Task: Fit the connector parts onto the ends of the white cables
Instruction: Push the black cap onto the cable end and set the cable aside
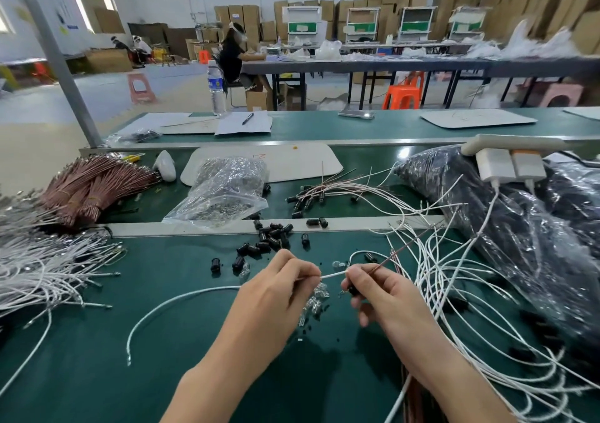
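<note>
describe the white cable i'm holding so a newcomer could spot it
On the near green bench, look at the middle. The white cable runs from the left hand in a lone arc, its tip pinched by the right hand. The other cables lie in tangled heaps.

From where I stand, the person wears nothing on the left hand (pixel 269 292) or the right hand (pixel 386 296). Back from the fingers (pixel 293 268), the left forearm (pixel 224 361) and right forearm (pixel 454 367) are bare too, slim and smooth, with narrow wrists. Any clothing farther back than that is out of view.
</note>
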Demonstrator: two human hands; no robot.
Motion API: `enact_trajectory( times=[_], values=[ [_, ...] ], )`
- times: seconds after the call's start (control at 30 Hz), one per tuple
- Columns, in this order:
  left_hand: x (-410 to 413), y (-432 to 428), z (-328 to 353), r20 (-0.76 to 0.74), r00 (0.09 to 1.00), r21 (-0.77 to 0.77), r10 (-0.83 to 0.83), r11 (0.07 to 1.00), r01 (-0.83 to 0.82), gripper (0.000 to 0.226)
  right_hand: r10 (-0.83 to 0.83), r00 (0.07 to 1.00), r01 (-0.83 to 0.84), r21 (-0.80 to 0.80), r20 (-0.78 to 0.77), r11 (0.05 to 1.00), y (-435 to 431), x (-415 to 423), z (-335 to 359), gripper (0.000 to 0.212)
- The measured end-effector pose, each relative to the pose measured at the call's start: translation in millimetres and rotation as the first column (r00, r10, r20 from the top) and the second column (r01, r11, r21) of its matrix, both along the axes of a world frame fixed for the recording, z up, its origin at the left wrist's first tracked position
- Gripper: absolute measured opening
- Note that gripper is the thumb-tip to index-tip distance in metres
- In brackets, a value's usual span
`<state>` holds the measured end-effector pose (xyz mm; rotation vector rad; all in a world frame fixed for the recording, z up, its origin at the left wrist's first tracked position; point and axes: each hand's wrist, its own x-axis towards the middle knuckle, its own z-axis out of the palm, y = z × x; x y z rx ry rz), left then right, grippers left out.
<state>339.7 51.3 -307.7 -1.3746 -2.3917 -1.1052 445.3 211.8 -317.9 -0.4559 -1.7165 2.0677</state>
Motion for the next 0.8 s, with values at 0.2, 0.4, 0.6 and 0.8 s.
enact_trajectory(
  times=[0.2, 0.4, 0.6, 0.8],
  values=[
    [-0.8, 2.6, -5.5, 0.257, 0.966, -0.044, 0.038, 0.999, -0.027, 0.011, -0.149, 0.989, 0.133, 0.397, 0.01, 0.908, 1.0, 1.9, -7.7, 0.009],
    [3.3, 2.4, -6.6, 0.341, 0.94, 0.012, 0.02, 1.0, -0.025, 0.013, -0.26, 0.964, 0.265, 0.32, -0.061, 0.909, 3.0, 1.1, -6.6, 0.023],
    [3.1, 3.4, -6.0, 0.327, 0.945, 0.066, -0.026, 0.998, 0.005, 0.013, -0.174, 0.975, 0.123, -0.313, -0.139, 0.942, 13.5, 0.6, 0.6, 0.023],
    [3.3, 1.2, -6.5, 0.131, 0.99, 0.059, -0.055, 0.997, 0.047, 0.005, -0.115, 0.986, 0.074, -0.3, -0.122, 0.951, 11.8, 0.6, 3.3, 0.029]
  ],
)
